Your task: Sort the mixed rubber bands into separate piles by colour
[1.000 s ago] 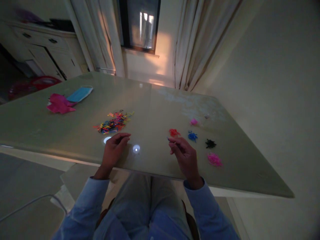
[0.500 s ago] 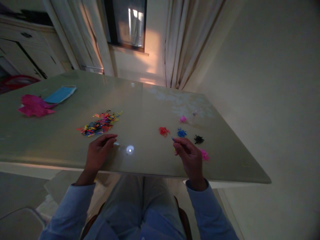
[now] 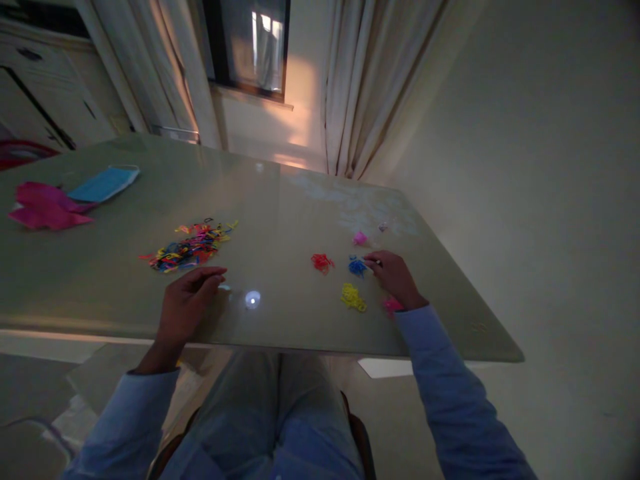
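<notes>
My left hand (image 3: 187,303) hovers over the table just in front of a mixed pile of small coloured rubber bands (image 3: 193,248). Its fingers are curled, with thumb and forefinger close together; anything between them is too small to make out. My right hand (image 3: 395,277) reaches to the right edge of a small blue rubber band pile (image 3: 357,267), fingertips pinched, seemingly on a blue band. Around it lie a red pile (image 3: 323,263), a yellow pile (image 3: 353,297) and a pink pile (image 3: 393,305), partly covered by my wrist. The black pile is mostly hidden behind the hand.
A crumpled pink sheet (image 3: 47,207) and a blue face mask (image 3: 106,185) lie at the far left of the glossy table (image 3: 280,233). Behind the blue pile sits a small pink clump (image 3: 359,238). The table's front edge runs above my lap, and a wall rises at right.
My right hand has moved right and away from me, from above the yellow pile to the blue one, uncovering the yellow bands. My left hand keeps its pose; the view has shifted slightly.
</notes>
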Demonstrator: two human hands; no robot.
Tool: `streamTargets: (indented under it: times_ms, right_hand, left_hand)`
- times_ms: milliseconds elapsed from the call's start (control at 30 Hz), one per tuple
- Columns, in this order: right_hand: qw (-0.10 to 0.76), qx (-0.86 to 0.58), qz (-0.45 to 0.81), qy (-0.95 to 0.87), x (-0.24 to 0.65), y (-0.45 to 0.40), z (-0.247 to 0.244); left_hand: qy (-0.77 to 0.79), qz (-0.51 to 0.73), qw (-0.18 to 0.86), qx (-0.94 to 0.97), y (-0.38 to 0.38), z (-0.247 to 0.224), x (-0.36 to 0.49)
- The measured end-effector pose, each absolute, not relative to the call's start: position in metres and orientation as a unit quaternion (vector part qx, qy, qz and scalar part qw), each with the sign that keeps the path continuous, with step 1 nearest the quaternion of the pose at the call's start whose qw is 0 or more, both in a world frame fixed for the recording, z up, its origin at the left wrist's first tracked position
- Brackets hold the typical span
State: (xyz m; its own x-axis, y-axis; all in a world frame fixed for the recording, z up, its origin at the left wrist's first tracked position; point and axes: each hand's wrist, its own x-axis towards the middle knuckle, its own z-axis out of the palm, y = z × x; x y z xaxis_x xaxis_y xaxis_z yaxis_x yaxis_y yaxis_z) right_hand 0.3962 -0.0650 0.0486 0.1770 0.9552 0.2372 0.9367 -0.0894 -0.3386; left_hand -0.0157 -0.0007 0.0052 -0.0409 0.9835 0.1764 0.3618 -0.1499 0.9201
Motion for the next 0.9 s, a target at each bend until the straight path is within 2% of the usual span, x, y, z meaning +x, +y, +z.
streamTargets:
  times_ms: [300,400,500,667,800,900]
  right_hand:
    - [0.178,-0.747,0.018,-0.64,0.395,-0.056,0.043]
    - [0.198,-0.751,0.009,-0.63,0.393,-0.07,0.049]
    - [0.256,-0.73,0.02,-0.634,0.379,-0.086,0.055]
    - [0.322,-0.632,0.114,-0.696,0.316,-0.104,0.046]
    - [0.314,-0.562,0.206,-0.737,0.263,-0.104,0.025]
    - [0.317,-0.556,0.218,-0.737,0.245,-0.099,0.011]
  left_hand:
    - [0.563,0.447,0.344,0.604,0.001,0.001,-0.018]
    - [0.552,0.458,0.353,0.6,0.002,-0.001,-0.018]
    - [0.545,0.468,0.359,0.596,0.003,-0.001,-0.018]
    - [0.533,0.471,0.367,0.6,0.002,-0.001,-0.016]
    - [0.526,0.476,0.35,0.612,0.001,-0.002,-0.015]
    - [0.517,0.478,0.345,0.62,0.001,-0.006,-0.014]
